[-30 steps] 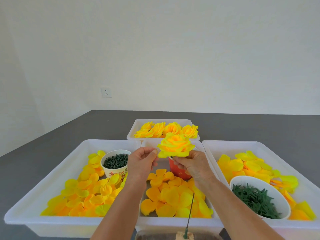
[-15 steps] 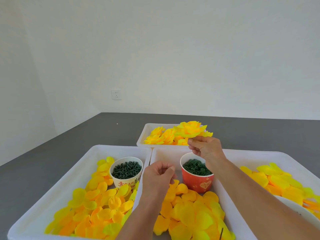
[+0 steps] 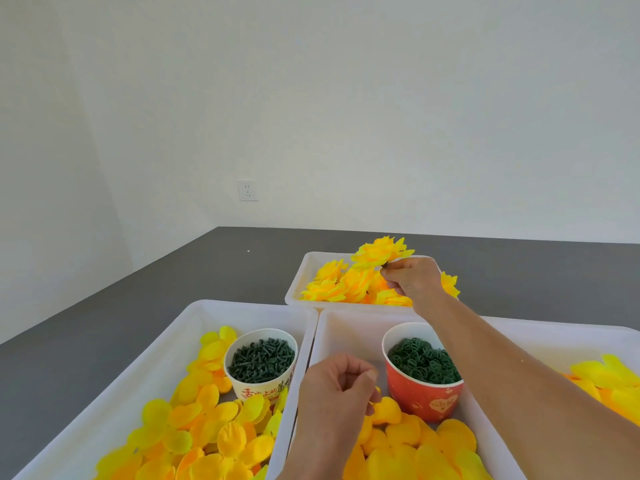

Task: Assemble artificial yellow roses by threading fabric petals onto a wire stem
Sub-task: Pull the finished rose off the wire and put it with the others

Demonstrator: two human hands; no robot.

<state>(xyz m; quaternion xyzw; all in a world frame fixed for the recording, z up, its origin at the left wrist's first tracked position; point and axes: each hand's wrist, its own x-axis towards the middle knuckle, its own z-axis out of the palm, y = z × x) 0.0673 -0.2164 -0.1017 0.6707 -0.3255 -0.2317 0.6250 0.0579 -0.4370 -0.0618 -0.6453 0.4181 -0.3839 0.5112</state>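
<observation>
I see the right hand [image 3: 412,280] reaching toward twelve o'clock over the far tray [image 3: 300,285], its fingertips pinching the underside of a finished yellow rose [image 3: 379,252] held just above the other finished roses [image 3: 341,285] piled in that tray. The left hand [image 3: 334,386] hangs at about six o'clock over the middle tray [image 3: 349,336], fingers loosely curled with thumb and forefinger near each other; I cannot tell whether anything small sits between them. Directly under it lie loose yellow petals [image 3: 415,445] heaped in the middle tray, and just to its three o'clock stands a red paper cup [image 3: 426,400] filled with dark green ring-shaped parts. At about eight o'clock from the left hand, a white paper cup [image 3: 263,379] with red printing holds dark green peg-like parts, standing in the left tray [image 3: 138,368] among more yellow and orange petals [image 3: 194,431]. A third petal pile [image 3: 606,379] shows at the far three o'clock edge. All trays rest on a dark grey table [image 3: 104,313]; a wall socket [image 3: 247,190] sits at eleven o'clock.
</observation>
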